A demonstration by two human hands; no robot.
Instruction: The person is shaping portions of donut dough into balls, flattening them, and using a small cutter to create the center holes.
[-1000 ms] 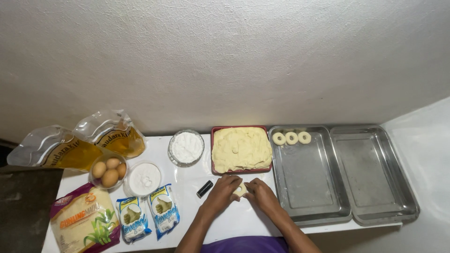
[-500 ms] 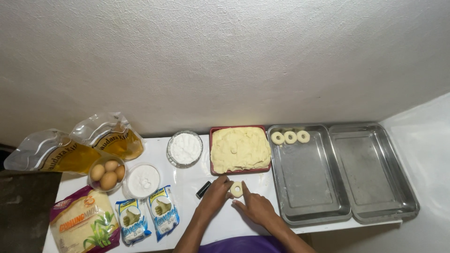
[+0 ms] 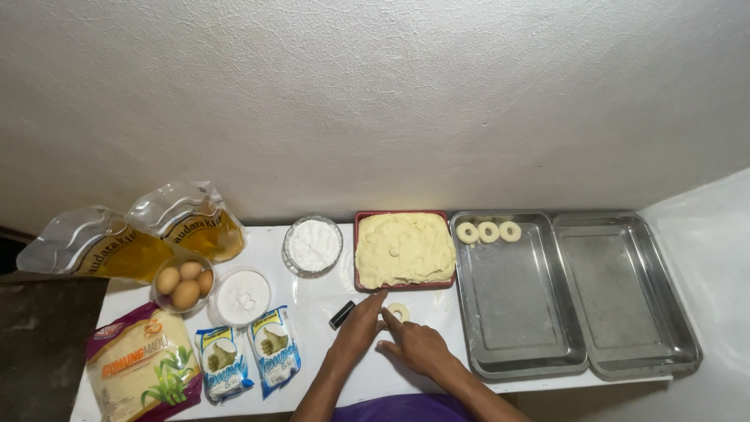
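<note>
Where hands [image 3: 388, 334] meet: dough ring [image 3: 398, 312] between fingertips.

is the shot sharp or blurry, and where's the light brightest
Head view: mostly sharp; the dough ring and both hands, left and right, read clearly. Light is brightest on the wall in the middle, dimming toward the dark left edge. The steel trays show soft glare.

On the white worktop [image 3: 312, 367], two clear pouches of yellow oil [image 3: 133, 238] lie at the back left, with a bowl of brown eggs [image 3: 182, 283] just in front of them and a round white tub [image 3: 241, 297] beside the bowl. Near the front edge lie a large bag of pale granules [image 3: 141, 367] and two small blue-and-white sachets [image 3: 248, 352], while a glass bowl of white powder [image 3: 312, 245] stands toward the wall. At the right, two steel trays [image 3: 578, 312] sit side by side, the nearer one holding three dough rings [image 3: 489, 232] at its back rim.
</note>
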